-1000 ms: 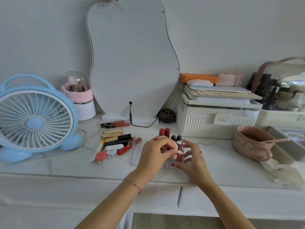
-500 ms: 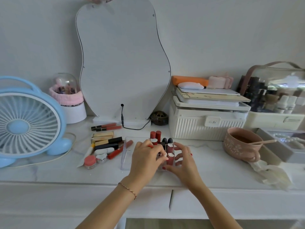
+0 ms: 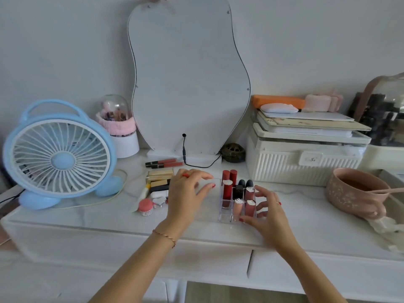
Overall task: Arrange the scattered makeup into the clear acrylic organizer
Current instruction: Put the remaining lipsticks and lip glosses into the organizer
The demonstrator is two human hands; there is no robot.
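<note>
The clear acrylic organizer (image 3: 225, 217) stands on the white vanity top (image 3: 105, 217) with several red, pink and black lipsticks (image 3: 227, 189) upright in its slots. My right hand (image 3: 265, 212) cups its right side, thumb at the front corner, fingers spread. My left hand (image 3: 187, 193) hovers just left of the organizer with fingers apart, holding nothing. Left of that hand lies the scattered makeup: gold and black lipstick cases (image 3: 159, 179), two lip glosses (image 3: 164, 163), a small pink jar (image 3: 145, 206) and a white tube (image 3: 143, 193).
A blue desk fan (image 3: 59, 156) stands at the left. A curvy mirror (image 3: 188, 79) leans on the wall behind. A white storage box (image 3: 301, 158) with stacked items and a pink bowl (image 3: 354, 191) with a spoon sit at the right.
My left hand has let go of the lipsticks in the organizer and moved left, toward the scattered makeup. My right hand stays at the organizer's right side. The camera has shifted.
</note>
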